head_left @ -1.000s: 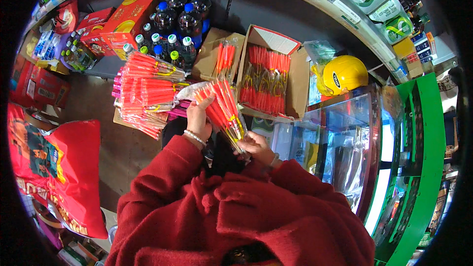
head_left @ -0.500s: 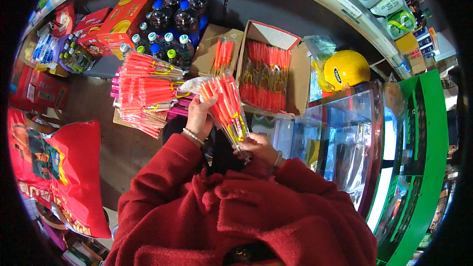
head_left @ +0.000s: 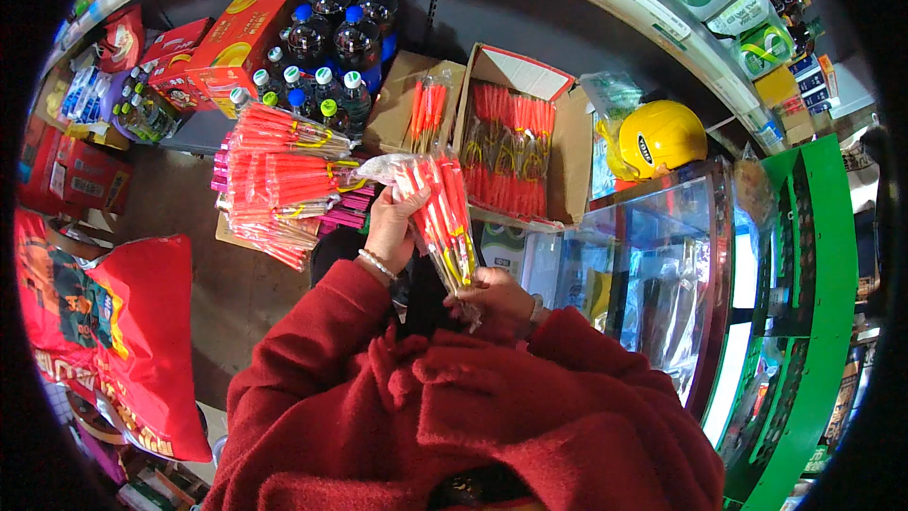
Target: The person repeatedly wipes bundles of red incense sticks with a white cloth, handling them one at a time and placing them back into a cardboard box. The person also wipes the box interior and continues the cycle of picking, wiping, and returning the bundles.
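Bagged bundle of red-orange sticks sits near the centre of my remote head view, raised between both hands. Progress, as I judge it: this one is already sleeved and tied, but not set down. The open carton at 1 o'clock from it looks well filled, its packed bundles lying in two rows, stems meeting at mid-box. A loose stack of similar bundles at 10 o'clock lies outside that carton; I cannot count it. Appearance: the held bundle fans slightly at its thick bright end toward 12 o'clock and narrows to paler stems toward 5 o'clock, with yellow banding low down; the clear plastic glints and crumples at the upper left. I note the left hand gripping its upper left side, thumb across the sticks, and the right hand closed on the wrapped stem end. Farther out I log a small upright bundle at 12 o'clock, dark bottles at 11, a yellow helmet at 2 and a large red bag at 8.
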Demonstrator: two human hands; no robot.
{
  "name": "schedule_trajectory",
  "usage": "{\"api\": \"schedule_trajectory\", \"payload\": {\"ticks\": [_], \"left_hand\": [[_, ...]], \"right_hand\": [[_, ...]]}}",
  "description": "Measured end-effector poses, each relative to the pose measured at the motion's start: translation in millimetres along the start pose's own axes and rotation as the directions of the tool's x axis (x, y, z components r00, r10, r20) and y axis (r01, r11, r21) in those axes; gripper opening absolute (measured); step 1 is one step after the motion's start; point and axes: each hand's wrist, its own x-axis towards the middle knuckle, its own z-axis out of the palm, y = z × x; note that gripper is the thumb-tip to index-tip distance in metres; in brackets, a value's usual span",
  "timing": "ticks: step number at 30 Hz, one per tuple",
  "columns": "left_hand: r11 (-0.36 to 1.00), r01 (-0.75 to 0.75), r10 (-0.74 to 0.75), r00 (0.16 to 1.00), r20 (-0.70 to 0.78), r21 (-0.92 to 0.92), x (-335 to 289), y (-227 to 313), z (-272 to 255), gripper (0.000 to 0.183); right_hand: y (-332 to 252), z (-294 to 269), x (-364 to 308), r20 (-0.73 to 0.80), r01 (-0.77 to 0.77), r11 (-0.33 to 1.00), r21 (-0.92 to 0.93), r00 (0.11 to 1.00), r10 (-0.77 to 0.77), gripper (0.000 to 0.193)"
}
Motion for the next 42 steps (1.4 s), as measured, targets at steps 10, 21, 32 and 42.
{"api": "schedule_trajectory", "payload": {"ticks": [10,21,32,42], "left_hand": [[0.993,0.116,-0.115,0.990,0.084,-0.008,3.3,-3.7,-39.5,0.023],[0.993,0.100,-0.109,0.985,-0.135,-0.066,3.7,-4.4,-84.9,0.017],[0.986,0.099,-0.118,0.982,-0.145,-0.133,30.4,-9.2,-116.2,0.026],[0.992,0.116,-0.122,0.980,-0.157,-0.046,33.1,1.0,-106.3,0.024]], "right_hand": [[-15.9,-21.5,-9.3,-0.023,0.149,0.986,0.078,0.989,-0.148,0.024],[-64.0,-142.9,15.7,-0.548,0.400,0.906,0.139,0.793,-0.266,0.015],[-109.7,-230.7,171.4,-0.505,0.313,0.942,0.119,0.836,-0.214,0.013],[-73.1,-253.8,329.4,-0.754,0.277,0.960,-0.046,0.620,-0.215,0.019]]}}
